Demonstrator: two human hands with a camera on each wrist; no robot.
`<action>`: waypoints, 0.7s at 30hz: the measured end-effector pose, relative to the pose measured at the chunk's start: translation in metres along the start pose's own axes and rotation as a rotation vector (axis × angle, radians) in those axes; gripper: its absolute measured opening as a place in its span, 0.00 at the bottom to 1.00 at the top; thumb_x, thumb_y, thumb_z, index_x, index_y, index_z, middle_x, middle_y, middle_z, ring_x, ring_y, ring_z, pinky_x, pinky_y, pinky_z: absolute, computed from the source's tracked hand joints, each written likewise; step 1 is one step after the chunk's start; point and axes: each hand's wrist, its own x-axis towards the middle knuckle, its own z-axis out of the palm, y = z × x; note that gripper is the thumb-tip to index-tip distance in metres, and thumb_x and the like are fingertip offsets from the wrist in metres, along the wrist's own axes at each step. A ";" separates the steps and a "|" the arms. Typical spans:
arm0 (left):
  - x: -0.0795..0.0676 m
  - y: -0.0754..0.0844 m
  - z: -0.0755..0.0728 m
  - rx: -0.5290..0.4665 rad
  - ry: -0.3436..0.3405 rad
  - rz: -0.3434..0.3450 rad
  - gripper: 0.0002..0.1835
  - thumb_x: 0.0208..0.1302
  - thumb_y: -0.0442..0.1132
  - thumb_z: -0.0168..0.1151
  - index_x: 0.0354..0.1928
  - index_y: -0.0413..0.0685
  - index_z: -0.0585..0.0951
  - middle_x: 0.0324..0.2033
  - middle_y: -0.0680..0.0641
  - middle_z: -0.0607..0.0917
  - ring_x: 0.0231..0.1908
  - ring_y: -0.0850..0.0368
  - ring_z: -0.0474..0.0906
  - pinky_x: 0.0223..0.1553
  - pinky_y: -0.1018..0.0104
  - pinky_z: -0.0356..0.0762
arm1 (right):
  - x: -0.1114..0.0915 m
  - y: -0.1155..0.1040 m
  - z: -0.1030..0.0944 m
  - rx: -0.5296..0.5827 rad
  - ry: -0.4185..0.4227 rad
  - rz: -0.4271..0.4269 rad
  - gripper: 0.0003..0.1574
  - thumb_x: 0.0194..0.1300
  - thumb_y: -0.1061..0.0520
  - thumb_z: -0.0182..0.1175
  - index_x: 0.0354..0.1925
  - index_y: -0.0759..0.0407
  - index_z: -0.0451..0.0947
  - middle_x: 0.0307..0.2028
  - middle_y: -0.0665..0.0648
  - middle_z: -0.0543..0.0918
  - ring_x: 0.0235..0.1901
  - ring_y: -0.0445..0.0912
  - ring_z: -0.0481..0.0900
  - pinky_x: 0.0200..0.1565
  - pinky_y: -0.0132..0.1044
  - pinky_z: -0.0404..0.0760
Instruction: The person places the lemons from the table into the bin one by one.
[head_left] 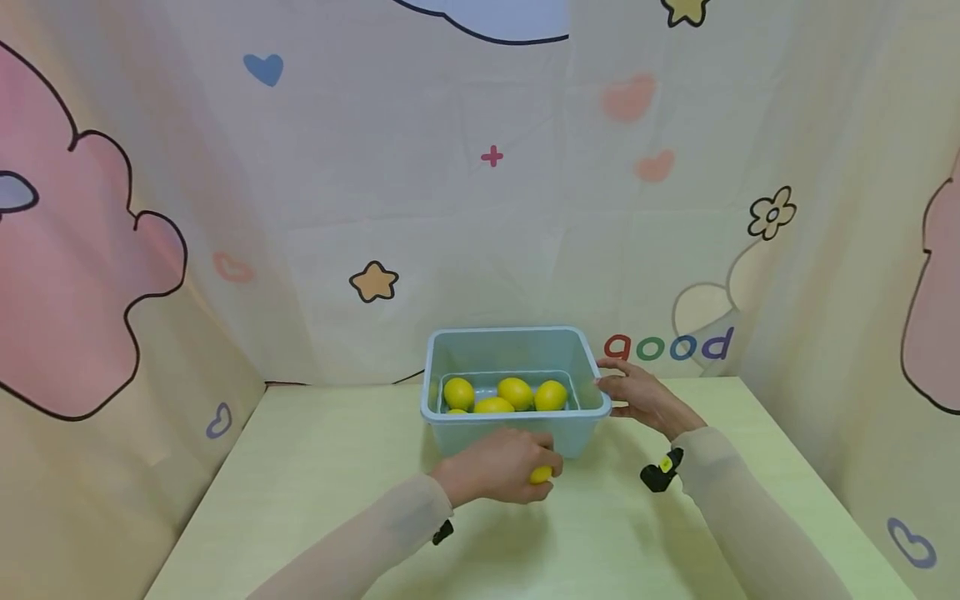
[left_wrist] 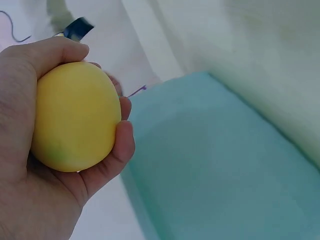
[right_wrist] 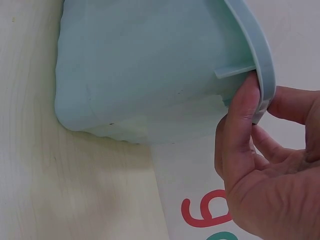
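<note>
A light blue plastic bin [head_left: 495, 435] stands on the table with several yellow lemons [head_left: 514, 393] inside. In front of its near wall, my left hand [head_left: 501, 467] grips another lemon [left_wrist: 77, 117], fingers curled round it. The left wrist view shows a faint green patch low on that lemon's skin. At the bin's right side, my right hand [head_left: 643, 398] pinches the rim [right_wrist: 265, 65], thumb on one face and fingers curled under the lip. Part of the lemon in the left hand is hidden by the fingers in the head view.
The pale wooden table [head_left: 300, 500] reaches back to a printed curtain [head_left: 420, 183], which also hangs at both sides. Close behind the bin, this curtain meets the table's back edge. A black wrist device [head_left: 663, 471] sits on the right sleeve.
</note>
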 end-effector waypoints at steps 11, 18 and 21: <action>-0.003 -0.007 -0.026 0.021 0.098 -0.042 0.10 0.65 0.49 0.60 0.45 0.62 0.85 0.40 0.59 0.82 0.32 0.67 0.72 0.31 0.79 0.72 | -0.001 -0.001 0.001 0.012 0.011 0.024 0.39 0.72 0.52 0.54 0.75 0.53 0.51 0.67 0.67 0.68 0.57 0.58 0.75 0.49 0.39 0.83; -0.008 -0.016 -0.041 -0.002 0.122 -0.107 0.10 0.66 0.49 0.59 0.46 0.63 0.84 0.41 0.59 0.81 0.35 0.65 0.74 0.34 0.73 0.76 | -0.002 -0.001 0.002 0.017 0.011 0.015 0.39 0.72 0.52 0.53 0.75 0.53 0.51 0.69 0.68 0.65 0.60 0.61 0.72 0.48 0.37 0.83; -0.010 -0.021 -0.049 -0.021 0.139 -0.123 0.11 0.66 0.49 0.59 0.47 0.61 0.84 0.43 0.58 0.81 0.36 0.64 0.75 0.39 0.71 0.78 | -0.002 -0.001 0.002 0.008 0.011 0.013 0.40 0.72 0.51 0.54 0.75 0.53 0.50 0.69 0.68 0.65 0.61 0.61 0.72 0.49 0.37 0.83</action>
